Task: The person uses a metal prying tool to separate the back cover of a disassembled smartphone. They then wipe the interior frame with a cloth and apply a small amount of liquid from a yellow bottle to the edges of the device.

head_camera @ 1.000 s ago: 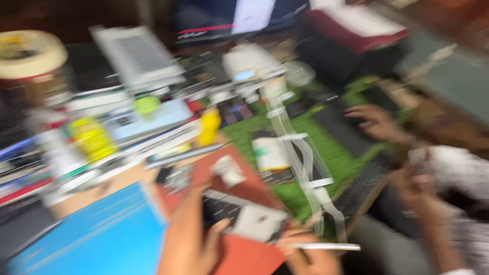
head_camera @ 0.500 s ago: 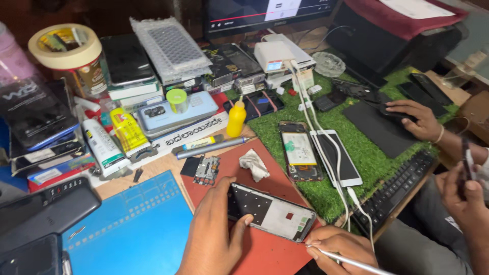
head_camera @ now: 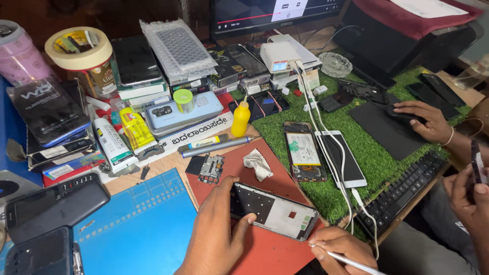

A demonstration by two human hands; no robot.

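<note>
Down at the near edge of the desk [head_camera: 158, 168], the left hand [head_camera: 216, 234] clamps a stripped phone frame [head_camera: 275, 211], thumb pressed on its near long edge and fingers curled over its left end. That frame lies tilted on a red work mat [head_camera: 285, 175], its white inner plate facing up, with a small red spot and a green patch toward its right end. The right hand [head_camera: 338, 247] sits just beside the frame's right corner, fingers pinched together around a thin white tool [head_camera: 351, 261] whose tip points at that corner.

On the same red mat, farther from the person, lie a crumpled grey cloth [head_camera: 257, 164] and a small circuit board [head_camera: 211, 169], near each other but apart. A blue mat [head_camera: 137, 224] lies to the left of the red one, touching its edge. Beyond them a yellow squeeze bottle [head_camera: 241, 117] stands upright beside a grey pen-shaped tool [head_camera: 219, 147].

To the right, on a patch of green artificial turf [head_camera: 367, 153], an opened phone with its battery showing [head_camera: 304, 151] lies just beside a white phone [head_camera: 340, 159], with white cables [head_camera: 318, 119] running across both. A black keyboard [head_camera: 402, 193] lies at the turf's near edge.

Another person's hand [head_camera: 425, 118] rests on a black mouse on a dark pad [head_camera: 387, 127], and a further hand [head_camera: 468, 196] at the right edge holds a dark phone. Stacked phones and boxes crowd the back, beside a roll of tape [head_camera: 79, 48].
</note>
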